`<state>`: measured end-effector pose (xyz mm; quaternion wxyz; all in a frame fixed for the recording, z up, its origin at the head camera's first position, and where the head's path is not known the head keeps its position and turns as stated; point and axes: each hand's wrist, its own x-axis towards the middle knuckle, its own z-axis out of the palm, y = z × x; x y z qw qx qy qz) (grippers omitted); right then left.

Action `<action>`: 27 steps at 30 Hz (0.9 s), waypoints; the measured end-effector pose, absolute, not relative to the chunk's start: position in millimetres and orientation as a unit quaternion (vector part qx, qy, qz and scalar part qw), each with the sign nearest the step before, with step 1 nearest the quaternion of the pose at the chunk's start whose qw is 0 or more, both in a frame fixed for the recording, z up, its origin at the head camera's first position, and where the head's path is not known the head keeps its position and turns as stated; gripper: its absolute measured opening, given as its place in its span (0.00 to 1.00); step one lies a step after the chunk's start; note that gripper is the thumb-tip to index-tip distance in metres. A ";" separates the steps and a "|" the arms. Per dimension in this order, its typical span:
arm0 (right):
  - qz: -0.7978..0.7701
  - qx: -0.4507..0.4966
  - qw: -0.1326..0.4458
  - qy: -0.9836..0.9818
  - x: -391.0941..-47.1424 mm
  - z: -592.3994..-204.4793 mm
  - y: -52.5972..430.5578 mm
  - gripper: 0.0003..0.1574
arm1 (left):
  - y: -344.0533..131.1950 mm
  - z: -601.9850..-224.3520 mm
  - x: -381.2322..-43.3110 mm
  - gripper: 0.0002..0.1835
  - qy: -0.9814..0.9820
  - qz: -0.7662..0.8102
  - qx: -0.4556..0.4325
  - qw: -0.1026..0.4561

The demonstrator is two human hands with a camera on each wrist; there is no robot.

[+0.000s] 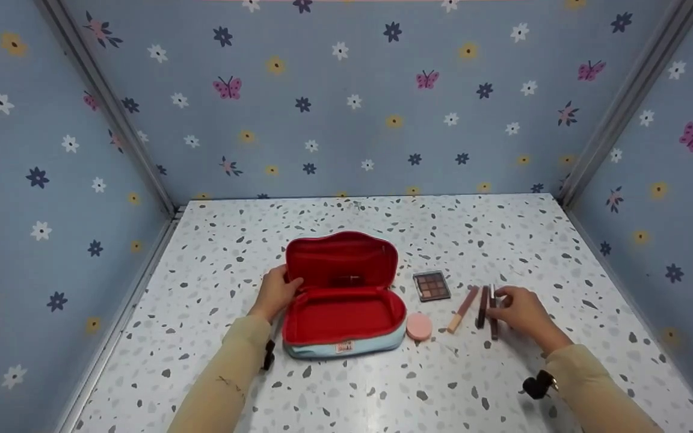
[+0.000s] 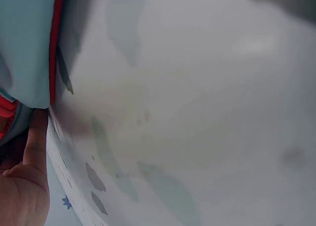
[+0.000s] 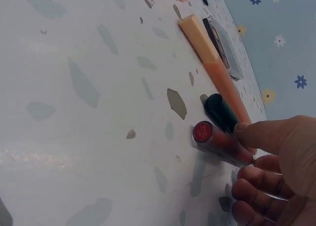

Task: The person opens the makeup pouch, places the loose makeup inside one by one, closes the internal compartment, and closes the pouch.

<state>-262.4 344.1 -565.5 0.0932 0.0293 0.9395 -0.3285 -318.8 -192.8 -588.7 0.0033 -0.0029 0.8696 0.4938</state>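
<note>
A light-blue makeup bag (image 1: 346, 347) with a red lining lies unzipped on the table, its lid raised at the back. My left hand (image 1: 277, 292) grips its left side near the hinge, thumb inside and fingers behind. To the right, my right hand (image 1: 518, 310) pinches a lip gloss tube (image 3: 222, 146) with a red end between thumb and index finger, low over the tabletop. Beside that tube lies a dark tube (image 1: 482, 308). A brown-and-peach tube (image 1: 462, 310) is further left. In the left wrist view, the bag (image 2: 27, 43) hides part of the left fingers.
An eyeshadow palette (image 1: 431, 286) and a round pink compact (image 1: 419, 326) lie between the bag and the tubes. The speckled white table (image 1: 232, 240) is bounded by flowered blue panels (image 1: 346, 138) at the back and both sides.
</note>
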 end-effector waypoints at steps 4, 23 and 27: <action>-0.330 0.036 0.099 0.938 -261.7 -564.9 344.2 0.37 | -192.9 -588.7 -318.7 0.16 0.871 0.492 -0.004 0.002; -0.341 0.066 0.105 0.932 -262.9 -563.0 344.3 0.19 | -192.0 -589.1 -318.7 0.15 0.872 0.489 -0.006 -0.002; -0.352 0.066 0.088 0.930 -261.4 -558.9 342.7 0.16 | -192.6 -589.9 -319.2 0.15 0.878 0.479 -0.007 -0.004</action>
